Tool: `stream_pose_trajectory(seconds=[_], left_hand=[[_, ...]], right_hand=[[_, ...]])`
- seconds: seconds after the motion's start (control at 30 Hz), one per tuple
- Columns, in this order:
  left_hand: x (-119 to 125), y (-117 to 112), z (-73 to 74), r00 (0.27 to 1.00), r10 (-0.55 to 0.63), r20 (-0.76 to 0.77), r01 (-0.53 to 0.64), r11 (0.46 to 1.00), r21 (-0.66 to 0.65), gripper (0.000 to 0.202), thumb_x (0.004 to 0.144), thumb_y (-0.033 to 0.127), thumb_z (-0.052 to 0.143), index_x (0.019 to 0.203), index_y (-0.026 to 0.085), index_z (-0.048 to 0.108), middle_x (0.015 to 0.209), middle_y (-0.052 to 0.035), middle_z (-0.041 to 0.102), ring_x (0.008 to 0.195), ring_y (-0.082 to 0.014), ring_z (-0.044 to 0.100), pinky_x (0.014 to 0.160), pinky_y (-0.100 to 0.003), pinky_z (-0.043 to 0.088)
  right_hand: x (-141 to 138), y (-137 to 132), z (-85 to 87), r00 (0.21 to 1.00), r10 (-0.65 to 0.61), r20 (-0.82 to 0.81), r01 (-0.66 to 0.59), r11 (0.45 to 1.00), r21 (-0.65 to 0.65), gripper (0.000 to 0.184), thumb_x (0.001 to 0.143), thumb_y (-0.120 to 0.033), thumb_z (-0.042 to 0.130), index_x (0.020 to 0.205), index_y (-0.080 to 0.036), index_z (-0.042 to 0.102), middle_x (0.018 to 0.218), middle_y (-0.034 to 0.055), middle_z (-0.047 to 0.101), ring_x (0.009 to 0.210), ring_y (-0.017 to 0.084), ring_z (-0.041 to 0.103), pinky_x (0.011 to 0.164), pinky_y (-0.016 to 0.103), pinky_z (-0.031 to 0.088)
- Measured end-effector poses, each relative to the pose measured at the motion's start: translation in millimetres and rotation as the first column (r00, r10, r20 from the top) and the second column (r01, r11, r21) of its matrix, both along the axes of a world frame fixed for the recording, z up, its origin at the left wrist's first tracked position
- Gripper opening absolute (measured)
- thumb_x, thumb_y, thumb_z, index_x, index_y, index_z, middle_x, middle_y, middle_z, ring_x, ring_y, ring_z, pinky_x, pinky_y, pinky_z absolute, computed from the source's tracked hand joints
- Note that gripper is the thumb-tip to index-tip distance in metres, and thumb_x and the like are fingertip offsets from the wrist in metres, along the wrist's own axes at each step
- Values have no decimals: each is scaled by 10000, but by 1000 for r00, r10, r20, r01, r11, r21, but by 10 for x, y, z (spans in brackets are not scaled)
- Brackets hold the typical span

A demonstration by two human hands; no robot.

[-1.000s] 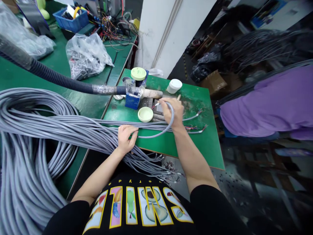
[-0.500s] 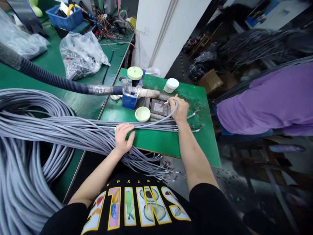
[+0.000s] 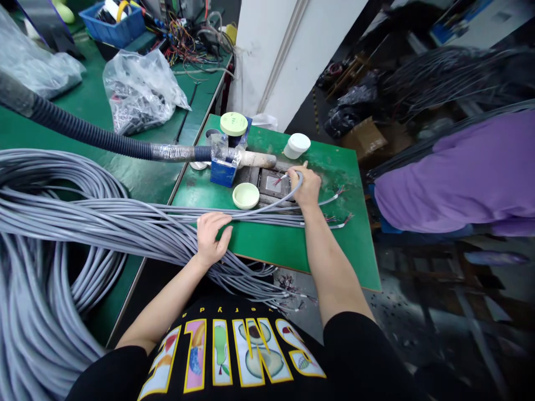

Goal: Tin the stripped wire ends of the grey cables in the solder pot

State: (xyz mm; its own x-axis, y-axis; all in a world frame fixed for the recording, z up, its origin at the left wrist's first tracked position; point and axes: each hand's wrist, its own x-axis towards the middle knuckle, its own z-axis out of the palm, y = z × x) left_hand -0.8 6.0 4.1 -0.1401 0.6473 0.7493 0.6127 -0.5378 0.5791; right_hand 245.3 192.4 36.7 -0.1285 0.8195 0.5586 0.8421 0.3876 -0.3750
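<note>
We find the right hand (image 3: 307,186) closed around the end of one grey cable (image 3: 267,207), holding its stripped, red-tipped wires at a dark metal tray (image 3: 273,184) set into the small green table (image 3: 288,245). The left hand (image 3: 211,236) rests palm down with loosely curled fingers on the bundle of grey cables (image 3: 104,223), just at the near edge of that table; we cannot tell whether it grips any strand. The held cable arcs from the bundle past the left hand to the right. A pale green lid (image 3: 246,195) lies just beside the tray, and a blue box (image 3: 221,171) stands behind the lid. A corrugated black hose (image 3: 96,139) runs across the larger bench and ends at a beige nozzle (image 3: 257,160) next to the tray. A white cup (image 3: 296,146) stands at the far side. A person in a purple top (image 3: 460,172) is at the right.
</note>
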Motion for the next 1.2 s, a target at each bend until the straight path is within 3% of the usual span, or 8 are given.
stream_pose_trajectory(seconds=[0.27, 0.5, 0.57, 0.63, 0.7, 0.77, 1.03, 1.2], left_hand=[[-13, 5, 7, 1000, -2, 6, 2, 998, -55, 194, 839, 204, 578, 1028, 204, 621, 955, -57, 706, 970, -198, 618, 888, -393, 449], [117, -74, 117, 958, -132, 254, 177, 970, -165, 157, 871, 294, 548, 908, 206, 673, 792, -38, 712, 784, -171, 629, 789, -361, 476], [294, -128, 219, 849, -256, 462, 397, 886, -240, 216, 873, 351, 556, 949, 197, 686, 775, -47, 707, 748, -165, 622, 750, -339, 487], [496, -177, 321, 648, -322, 690, 654, 700, -287, 319, 850, 442, 579, 987, 178, 696, 821, -63, 711, 745, -162, 626, 731, -318, 494], [665, -214, 398, 445, -279, 851, 809, 532, -249, 416, 802, 536, 605, 919, 153, 717, 862, -77, 713, 722, -154, 624, 701, -297, 491], [761, -247, 449, 344, -215, 914, 857, 468, -213, 445, 751, 572, 645, 830, 142, 729, 871, -79, 716, 714, -150, 621, 691, -284, 485], [775, -373, 572, 552, -367, 749, 771, 566, -291, 295, 763, 447, 682, 647, 178, 720, 769, -71, 728, 736, -167, 627, 769, -319, 497], [799, -384, 538, 525, -359, 771, 793, 535, -291, 261, 730, 427, 719, 669, 173, 717, 803, -78, 730, 741, -163, 633, 746, -313, 510]], right_hand=[[-4, -113, 108, 1000, 6, -28, -6, 1000, 19, 249, 882, -314, 498, 810, -196, 704, 822, 66, 729, 761, 241, 652, 743, 349, 483], [-125, -1239, 577, 942, 307, -138, -281, 942, 184, 193, 920, -309, 547, 1052, -262, 680, 1043, 54, 702, 930, 248, 644, 837, 420, 518], [-161, -1586, 584, 897, 428, -109, -391, 885, 251, 264, 893, -249, 596, 1148, -299, 643, 1133, 49, 679, 973, 256, 644, 847, 438, 523], [-169, -1859, 516, 857, 509, -76, -470, 835, 286, 379, 871, -193, 621, 1228, -318, 598, 1156, 52, 673, 997, 260, 643, 831, 445, 532], [-145, -2059, 411, 829, 556, -49, -525, 807, 271, 425, 879, -162, 594, 1278, -308, 566, 1145, 66, 679, 1028, 265, 635, 818, 450, 536], [-102, -2210, 314, 817, 574, -50, -550, 803, 231, 426, 896, -136, 541, 1289, -298, 559, 1136, 75, 683, 1052, 267, 626, 814, 459, 536], [-76, -2555, 254, 899, 296, -323, -318, 948, -14, 125, 877, -222, 588, 981, -247, 652, 739, 19, 657, 614, 192, 613, 572, 333, 497], [-113, -2586, 235, 915, 264, -306, -309, 945, -107, 142, 919, -224, 528, 842, -227, 647, 584, -20, 579, 497, 153, 543, 513, 285, 425]])
